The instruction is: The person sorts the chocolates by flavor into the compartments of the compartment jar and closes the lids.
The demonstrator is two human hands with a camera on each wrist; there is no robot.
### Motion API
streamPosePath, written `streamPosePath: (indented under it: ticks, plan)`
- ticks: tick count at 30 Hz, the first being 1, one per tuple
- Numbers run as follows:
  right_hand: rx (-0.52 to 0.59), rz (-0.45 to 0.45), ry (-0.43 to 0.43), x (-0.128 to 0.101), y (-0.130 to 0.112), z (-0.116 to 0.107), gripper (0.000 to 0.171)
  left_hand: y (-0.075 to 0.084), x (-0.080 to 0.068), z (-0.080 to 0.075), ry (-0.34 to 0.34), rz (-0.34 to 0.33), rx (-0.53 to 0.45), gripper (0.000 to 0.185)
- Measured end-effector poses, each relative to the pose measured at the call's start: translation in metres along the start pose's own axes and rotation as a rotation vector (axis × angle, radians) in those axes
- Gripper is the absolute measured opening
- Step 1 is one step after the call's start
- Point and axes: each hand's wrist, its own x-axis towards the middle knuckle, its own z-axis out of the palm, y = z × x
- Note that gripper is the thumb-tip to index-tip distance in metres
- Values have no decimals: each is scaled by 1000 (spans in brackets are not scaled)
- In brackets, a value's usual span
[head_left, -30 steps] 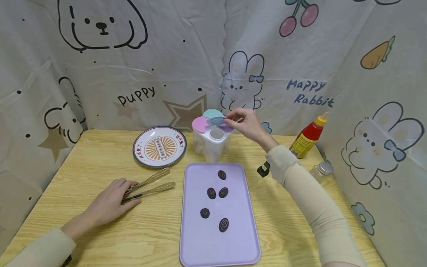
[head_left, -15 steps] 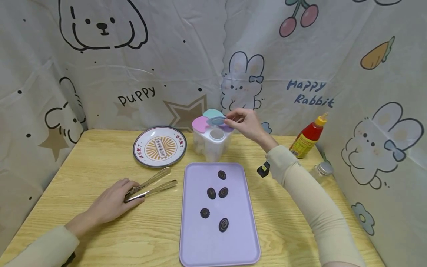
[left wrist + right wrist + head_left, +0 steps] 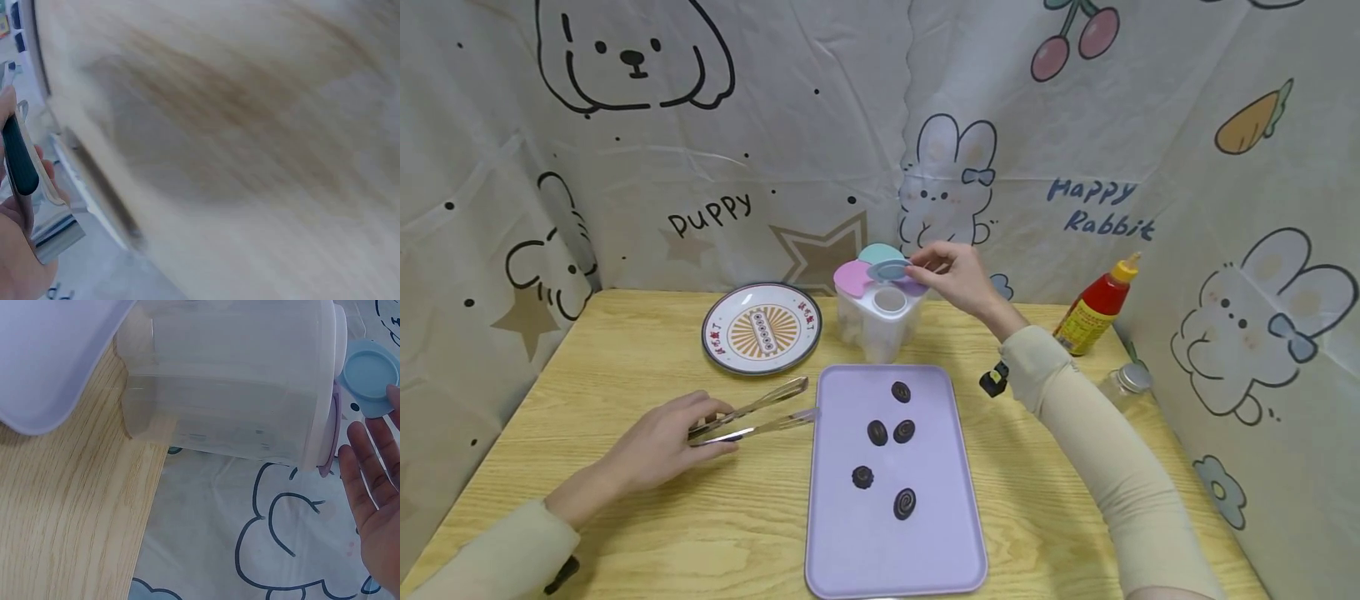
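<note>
My left hand grips a pair of metal tongs just above the wooden table; their tips reach the left edge of the lavender tray. In the left wrist view the tongs show a dark green grip under my fingers. Several dark cookies lie on the tray. Behind it stands a clear container with pastel flip lids. My right hand pinches its raised blue lid. The right wrist view shows the container, the blue lid and my fingers beside it.
A patterned plate sits at the back left of the table. A red sauce bottle and a small glass jar stand by the right wall. Printed cloth walls close in the table on three sides.
My left hand has lifted the tongs and carried them right, so their tips now reach the tray's edge. The right hand stays at the blue lid.
</note>
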Motion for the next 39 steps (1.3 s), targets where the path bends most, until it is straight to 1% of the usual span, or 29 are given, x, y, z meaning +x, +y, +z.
streamPosePath:
  ticks: [4,6,8,14,19,23,26,30,39]
  plan:
    - [-9,4,-2,0,0,0,19,15,4,-7,-1,64,-1,37]
    - [-9,7,0,-1,0,-1,19,22,6,-8,-6,104,-12,36]
    - [-8,9,1,-1,0,-1,19,27,7,-8,-19,130,-22,35]
    - [-11,9,0,-1,2,-1,19,42,9,-5,-57,211,-26,35]
    - [-15,-2,-3,0,2,0,20,48,7,2,-87,262,-28,35]
    - [-5,2,-4,-1,2,-1,20,50,6,9,-112,283,-21,35]
    - [-3,3,-6,-2,1,-1,20,51,5,14,-137,284,-18,36]
    - [-6,6,-6,-2,1,0,20,51,4,20,-152,291,-21,37]
    - [-6,7,-6,0,1,1,21,52,4,28,-120,319,-20,29]
